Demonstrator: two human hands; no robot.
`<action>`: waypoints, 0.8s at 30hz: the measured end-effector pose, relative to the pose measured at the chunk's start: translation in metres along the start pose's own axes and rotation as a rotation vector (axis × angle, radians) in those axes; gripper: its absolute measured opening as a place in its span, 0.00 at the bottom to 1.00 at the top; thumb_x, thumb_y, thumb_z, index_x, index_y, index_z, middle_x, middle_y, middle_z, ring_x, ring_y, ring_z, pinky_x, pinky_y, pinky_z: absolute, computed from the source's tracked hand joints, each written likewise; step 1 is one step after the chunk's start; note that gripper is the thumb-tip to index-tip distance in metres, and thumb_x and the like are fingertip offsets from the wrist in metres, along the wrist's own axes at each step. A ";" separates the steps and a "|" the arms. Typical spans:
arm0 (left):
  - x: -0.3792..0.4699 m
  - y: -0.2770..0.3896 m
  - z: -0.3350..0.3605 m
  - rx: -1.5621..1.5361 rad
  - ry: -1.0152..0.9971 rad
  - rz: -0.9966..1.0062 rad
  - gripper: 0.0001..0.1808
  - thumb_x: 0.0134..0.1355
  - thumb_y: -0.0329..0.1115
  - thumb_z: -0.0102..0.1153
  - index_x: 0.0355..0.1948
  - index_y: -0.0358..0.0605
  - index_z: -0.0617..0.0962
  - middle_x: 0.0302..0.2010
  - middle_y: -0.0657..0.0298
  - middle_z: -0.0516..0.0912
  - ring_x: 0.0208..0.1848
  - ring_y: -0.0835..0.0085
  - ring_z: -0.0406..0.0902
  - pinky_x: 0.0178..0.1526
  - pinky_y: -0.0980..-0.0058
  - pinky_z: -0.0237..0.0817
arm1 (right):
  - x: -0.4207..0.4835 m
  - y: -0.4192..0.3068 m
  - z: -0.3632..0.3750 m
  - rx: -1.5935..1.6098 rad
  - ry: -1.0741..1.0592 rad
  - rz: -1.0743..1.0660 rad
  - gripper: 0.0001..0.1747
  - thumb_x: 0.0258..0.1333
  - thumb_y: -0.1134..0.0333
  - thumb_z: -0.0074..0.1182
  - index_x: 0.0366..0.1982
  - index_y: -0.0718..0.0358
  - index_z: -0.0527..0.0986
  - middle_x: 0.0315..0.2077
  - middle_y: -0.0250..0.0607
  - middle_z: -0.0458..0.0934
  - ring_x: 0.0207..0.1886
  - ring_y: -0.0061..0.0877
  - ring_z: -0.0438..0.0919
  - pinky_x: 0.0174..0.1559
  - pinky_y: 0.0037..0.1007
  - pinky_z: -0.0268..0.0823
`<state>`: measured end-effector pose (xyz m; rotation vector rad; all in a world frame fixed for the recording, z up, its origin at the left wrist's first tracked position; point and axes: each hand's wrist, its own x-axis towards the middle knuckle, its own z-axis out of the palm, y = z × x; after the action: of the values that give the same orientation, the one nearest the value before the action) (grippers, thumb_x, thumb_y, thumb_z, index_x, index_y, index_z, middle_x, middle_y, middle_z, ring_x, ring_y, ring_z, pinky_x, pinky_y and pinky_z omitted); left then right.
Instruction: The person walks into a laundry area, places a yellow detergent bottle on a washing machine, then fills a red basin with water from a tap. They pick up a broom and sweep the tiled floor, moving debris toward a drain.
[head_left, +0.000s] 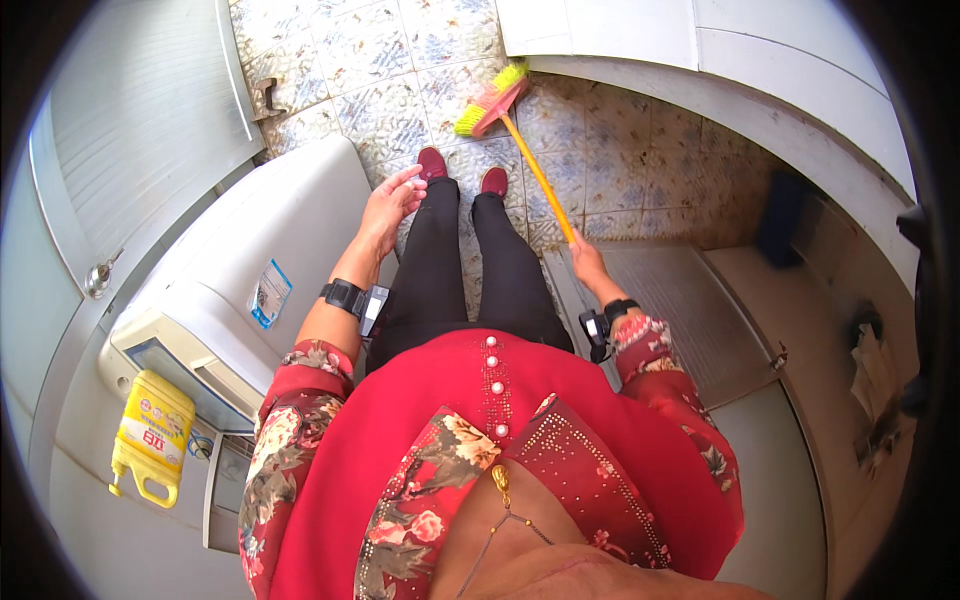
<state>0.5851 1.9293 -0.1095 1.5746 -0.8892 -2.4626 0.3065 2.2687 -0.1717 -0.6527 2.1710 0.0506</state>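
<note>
My right hand is closed around the upper end of the yellow handle of a broom. The broom head, pink with yellow-green bristles, rests on the patterned floor tiles beyond my feet, one end near the base of a white cabinet. My left hand is raised in front of my left leg, its fingers partly curled; a small whitish thing seems to be at the fingertips, too small to make out. Beside that hand stands a white washing machine.
A yellow jug with a handle lies by the washing machine's panel. A door with a metal knob is at the left. White cabinets curve along the upper right, and a dark blue bin-like object stands below them. Another door is at my right.
</note>
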 end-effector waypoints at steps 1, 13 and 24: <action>0.002 0.000 -0.001 0.010 -0.013 -0.006 0.19 0.68 0.31 0.45 0.59 0.47 0.73 0.44 0.67 0.80 0.45 0.82 0.75 0.48 0.83 0.66 | -0.008 0.002 0.002 -0.015 0.075 -0.059 0.25 0.63 0.58 0.41 0.63 0.46 0.63 0.41 0.54 0.79 0.46 0.52 0.76 0.47 0.48 0.68; -0.012 -0.008 0.031 0.002 0.139 0.075 0.19 0.66 0.30 0.45 0.57 0.46 0.75 0.41 0.68 0.81 0.40 0.83 0.76 0.43 0.84 0.67 | 0.035 0.107 -0.163 -0.601 0.119 0.099 0.21 0.66 0.55 0.38 0.57 0.47 0.68 0.38 0.47 0.81 0.43 0.46 0.80 0.43 0.49 0.71; -0.009 -0.071 0.107 0.038 0.027 0.037 0.20 0.66 0.30 0.46 0.58 0.49 0.74 0.44 0.66 0.80 0.44 0.81 0.75 0.49 0.83 0.66 | 0.048 0.145 -0.226 -0.270 0.208 0.191 0.24 0.63 0.48 0.37 0.48 0.55 0.75 0.44 0.54 0.78 0.50 0.50 0.75 0.51 0.46 0.68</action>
<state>0.5142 2.0368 -0.1066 1.5847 -0.9577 -2.4075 0.0502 2.3148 -0.0896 -0.6199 2.4476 0.3988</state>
